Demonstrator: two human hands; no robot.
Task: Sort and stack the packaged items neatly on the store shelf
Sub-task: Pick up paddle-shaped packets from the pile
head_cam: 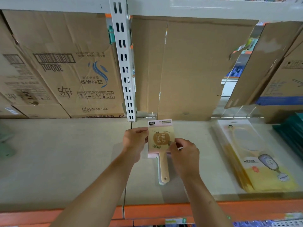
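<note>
Left arm: your forearm comes in from 7 o'clock and runs up to the middle of the shelf (65,161), bare to the elbow.
Left hand (135,141): set at 9 o'clock of the mirror packs (159,138), knuckles up, thumb along the top corner.
Left grip: your fingers are curled round the left edge of the packs; the fingertips are hidden under the card.
Right arm: your forearm enters from 5 o'clock, wrist bent slightly inward.
Right hand (185,153): at 3 to 4 o'clock of the packs, back of the hand toward the camera.
Right grip: thumb and fingers drawn together, pinching the right edge of the top pack.
Mirror packs: a small stack lying flat on the shelf, card headers toward 12 o'clock, handles (164,169) fanned toward 6 o'clock.
Yellow packs (255,161): a second flat stack at 3 o'clock, well apart from your hands.
Behind: cardboard boxes (65,63) at 10 o'clock, the slotted upright (124,63) at 12 o'clock.
</note>
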